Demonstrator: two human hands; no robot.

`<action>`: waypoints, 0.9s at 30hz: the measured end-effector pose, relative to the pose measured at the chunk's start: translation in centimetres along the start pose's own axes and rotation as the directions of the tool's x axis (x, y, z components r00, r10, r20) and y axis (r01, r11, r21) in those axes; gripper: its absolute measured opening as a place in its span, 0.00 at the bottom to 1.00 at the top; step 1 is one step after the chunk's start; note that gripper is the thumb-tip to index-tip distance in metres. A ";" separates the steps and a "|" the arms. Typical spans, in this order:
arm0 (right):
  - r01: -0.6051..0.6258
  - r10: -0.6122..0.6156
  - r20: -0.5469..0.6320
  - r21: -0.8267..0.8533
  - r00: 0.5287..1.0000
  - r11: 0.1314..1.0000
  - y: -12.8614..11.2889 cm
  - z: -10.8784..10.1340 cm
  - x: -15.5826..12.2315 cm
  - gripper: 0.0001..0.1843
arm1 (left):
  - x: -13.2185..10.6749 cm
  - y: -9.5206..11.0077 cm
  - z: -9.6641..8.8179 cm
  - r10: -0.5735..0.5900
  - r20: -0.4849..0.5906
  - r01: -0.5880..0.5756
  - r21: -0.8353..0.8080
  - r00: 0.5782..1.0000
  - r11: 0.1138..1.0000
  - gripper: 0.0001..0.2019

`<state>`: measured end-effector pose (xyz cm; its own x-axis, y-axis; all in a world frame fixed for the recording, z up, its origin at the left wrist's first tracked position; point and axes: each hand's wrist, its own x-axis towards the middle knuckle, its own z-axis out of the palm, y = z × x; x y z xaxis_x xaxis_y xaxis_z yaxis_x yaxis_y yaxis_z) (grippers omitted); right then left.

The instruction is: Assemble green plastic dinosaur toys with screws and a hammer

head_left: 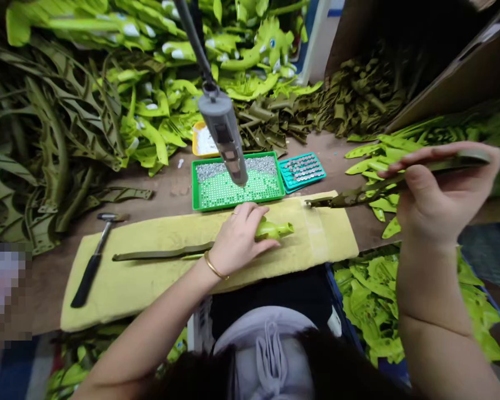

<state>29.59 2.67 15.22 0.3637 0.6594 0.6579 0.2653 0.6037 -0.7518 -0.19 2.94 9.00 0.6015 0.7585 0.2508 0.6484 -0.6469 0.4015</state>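
On a folded yellow cloth (141, 283), my left hand (241, 236) is closed over a lime-green plastic part (277, 229). The part's narrow, hollow-looking end points right from under my fingers. A long olive plastic strip (162, 254) lies on the cloth, running left from beneath that hand; whether the two join is hidden. Raised at the right, my right hand (445, 194) grips a long olive plastic piece (354, 195) between thumb and fingers. Its jagged end reaches left over the cloth's right side, and its other end passes through my palm.
A grey electric screwdriver (225, 133) hangs above a green tray (195, 194) of small screws. Beside it stand a teal tray (289, 186) of metal discs and a yellow dish (195, 149). A hammer (94, 266) lies left. Olive and lime dinosaur-like parts (270, 41) pile up behind.
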 end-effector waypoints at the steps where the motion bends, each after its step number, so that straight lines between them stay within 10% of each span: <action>1: -0.056 0.056 0.004 -0.043 0.998 0.998 1.2 -0.1 -1.0 0.14 | -0.1 0.2 0.0 -0.004 0.037 0.003 0.025 0.999 1.000 0.28; 7: -0.444 0.577 0.243 -0.435 0.780 0.783 6.7 0.5 -7.1 0.19 | -0.5 1.2 -0.1 0.020 0.141 -0.042 0.153 0.990 0.987 0.25; 15: -0.508 0.440 0.813 -0.213 0.382 0.835 3.6 3.0 -7.5 0.16 | 0.0 1.2 -0.1 0.016 0.115 -0.033 0.150 0.993 0.988 0.23; 27: -0.640 0.547 0.774 -0.250 0.319 0.727 5.7 3.8 -7.7 0.17 | 0.7 0.4 -0.1 -0.103 0.205 0.085 0.091 0.973 0.992 0.26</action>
<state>24.97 2.76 6.02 -0.4301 0.8872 -0.1668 0.1828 -0.0954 -0.9785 0.46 3.19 9.42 0.6146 0.7885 0.0227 0.7371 -0.5843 0.3394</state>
